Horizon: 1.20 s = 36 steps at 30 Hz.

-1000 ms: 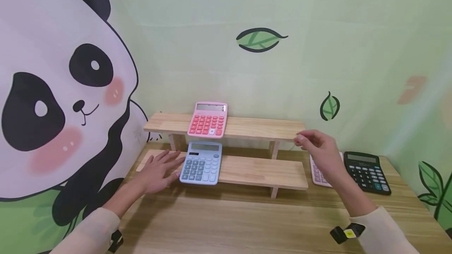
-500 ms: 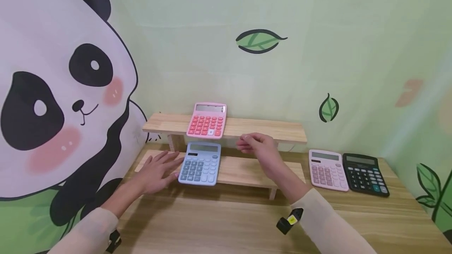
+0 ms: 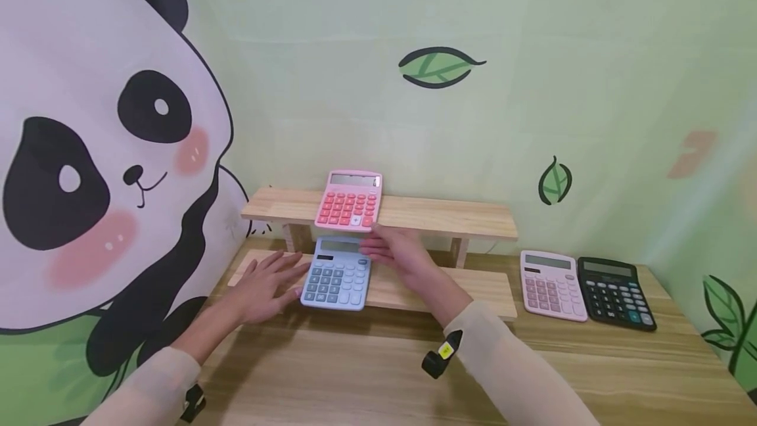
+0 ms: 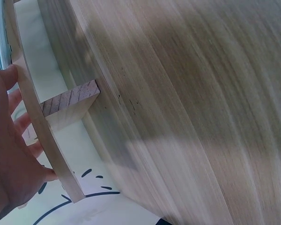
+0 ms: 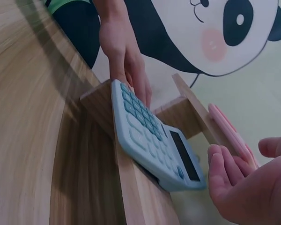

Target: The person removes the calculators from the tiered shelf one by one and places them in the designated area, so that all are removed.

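A blue calculator (image 3: pixel 334 281) leans on the lower wooden shelf (image 3: pixel 449 286), screen end up. My left hand (image 3: pixel 260 291) rests on that shelf at its left side, fingers spread and thumb beside the calculator's lower left edge. In the left wrist view the fingers (image 4: pixel 22 123) reach along the shelf board. My right hand (image 3: pixel 405 256) is at the calculator's upper right corner, overlapping it in the head view. The right wrist view shows its fingers (image 5: pixel 218 164) loosely bent, thumb apart, holding nothing. Just above, a pink calculator (image 3: pixel 349 202) stands on the upper shelf (image 3: pixel 449 217).
A pale pink calculator (image 3: pixel 550 294) and a black calculator (image 3: pixel 615 291) lie side by side on the wooden table (image 3: pixel 331 373), right of the shelves. A green backdrop (image 3: pixel 331 84) with a printed panda (image 3: pixel 177 38) rises behind and to the left.
My right hand has swept left from beside the pale pink calculator, across the shelves, to the blue calculator's right side. The left hand and the calculators stay where they were.
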Motion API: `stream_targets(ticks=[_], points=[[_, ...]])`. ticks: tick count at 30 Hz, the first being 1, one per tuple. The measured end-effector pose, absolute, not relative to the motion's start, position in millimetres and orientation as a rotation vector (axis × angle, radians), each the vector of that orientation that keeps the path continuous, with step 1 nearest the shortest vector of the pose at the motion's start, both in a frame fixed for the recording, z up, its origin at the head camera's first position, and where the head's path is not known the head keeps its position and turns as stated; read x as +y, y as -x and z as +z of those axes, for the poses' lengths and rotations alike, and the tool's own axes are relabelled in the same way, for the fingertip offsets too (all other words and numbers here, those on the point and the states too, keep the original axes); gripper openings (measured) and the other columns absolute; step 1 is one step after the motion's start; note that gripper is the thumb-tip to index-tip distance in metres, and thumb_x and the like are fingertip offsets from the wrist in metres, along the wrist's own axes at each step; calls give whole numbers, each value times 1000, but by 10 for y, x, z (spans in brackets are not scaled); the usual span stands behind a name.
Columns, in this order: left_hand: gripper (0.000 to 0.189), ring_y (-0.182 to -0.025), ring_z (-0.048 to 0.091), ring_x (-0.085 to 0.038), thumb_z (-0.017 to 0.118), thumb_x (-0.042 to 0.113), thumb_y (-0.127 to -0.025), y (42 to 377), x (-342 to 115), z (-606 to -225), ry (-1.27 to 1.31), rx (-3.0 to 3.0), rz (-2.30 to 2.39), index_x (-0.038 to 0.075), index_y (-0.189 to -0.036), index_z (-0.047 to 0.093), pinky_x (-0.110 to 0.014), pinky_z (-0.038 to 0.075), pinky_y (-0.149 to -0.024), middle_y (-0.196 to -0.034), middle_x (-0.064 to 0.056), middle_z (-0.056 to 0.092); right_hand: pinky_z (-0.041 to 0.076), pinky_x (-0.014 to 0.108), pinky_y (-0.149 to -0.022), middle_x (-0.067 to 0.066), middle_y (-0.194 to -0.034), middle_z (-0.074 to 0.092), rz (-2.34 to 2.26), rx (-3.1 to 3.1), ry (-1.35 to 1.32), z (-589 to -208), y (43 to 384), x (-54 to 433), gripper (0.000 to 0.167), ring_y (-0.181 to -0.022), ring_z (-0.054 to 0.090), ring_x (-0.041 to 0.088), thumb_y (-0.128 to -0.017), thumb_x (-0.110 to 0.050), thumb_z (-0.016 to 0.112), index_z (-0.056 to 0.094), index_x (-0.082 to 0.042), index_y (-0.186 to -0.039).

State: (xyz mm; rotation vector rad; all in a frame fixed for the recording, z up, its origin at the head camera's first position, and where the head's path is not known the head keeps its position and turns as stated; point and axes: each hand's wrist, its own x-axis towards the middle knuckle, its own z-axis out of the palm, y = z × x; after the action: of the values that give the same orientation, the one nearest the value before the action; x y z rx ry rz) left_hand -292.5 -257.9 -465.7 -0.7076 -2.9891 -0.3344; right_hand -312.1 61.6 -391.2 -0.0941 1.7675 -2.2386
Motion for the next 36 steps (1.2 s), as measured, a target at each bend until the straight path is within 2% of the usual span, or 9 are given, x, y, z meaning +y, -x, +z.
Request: stream_targets(ticks=[6,15,23,30,36], points=[[68,-158,21,-47,44,64,-106,2930,-2541,-4635,715,-2988,-342,27,-163,45,-81,13,-118,-172,-10,32,53,48,-108,24,-118,75,-2274,1799,11,-3904,3137,537,33,-119,71,38,-111,-21,58,66,6,-129],[67,-158,22,-47,46,62,-107,2919,-2513,-4636,717,-2977,-350,25,-162,47,-81,14,-118,-171,-11,35,55,46,-106,28,-126,72,-2267,1817,-42,-3880,3163,529,31,-108,77,30,-110,-17,59,66,6,-130],[64,-156,25,-50,50,58,-107,2910,-2497,-4654,742,-2948,-383,22,-160,51,-83,16,-116,-169,-14,38,53,47,-108,23,-119,75,-2281,1840,-23,-3925,3137,547,30,-99,78,23,-110,-17,60,68,4,-128],[66,-157,23,-48,47,61,-107,2905,-2489,-4644,715,-2977,-362,25,-162,47,-81,13,-118,-171,-11,35,52,48,-109,20,-115,77,-2302,1825,29,-3971,2996,660,32,-107,76,28,-109,-18,61,67,5,-130],[66,-158,21,-48,45,62,-107,2876,-2533,-4638,697,-2983,-340,25,-163,46,-81,12,-118,-171,-11,34,51,49,-110,24,-124,74,-2315,1796,38,-4015,2849,799,33,-114,74,33,-110,-21,61,69,4,-129]])
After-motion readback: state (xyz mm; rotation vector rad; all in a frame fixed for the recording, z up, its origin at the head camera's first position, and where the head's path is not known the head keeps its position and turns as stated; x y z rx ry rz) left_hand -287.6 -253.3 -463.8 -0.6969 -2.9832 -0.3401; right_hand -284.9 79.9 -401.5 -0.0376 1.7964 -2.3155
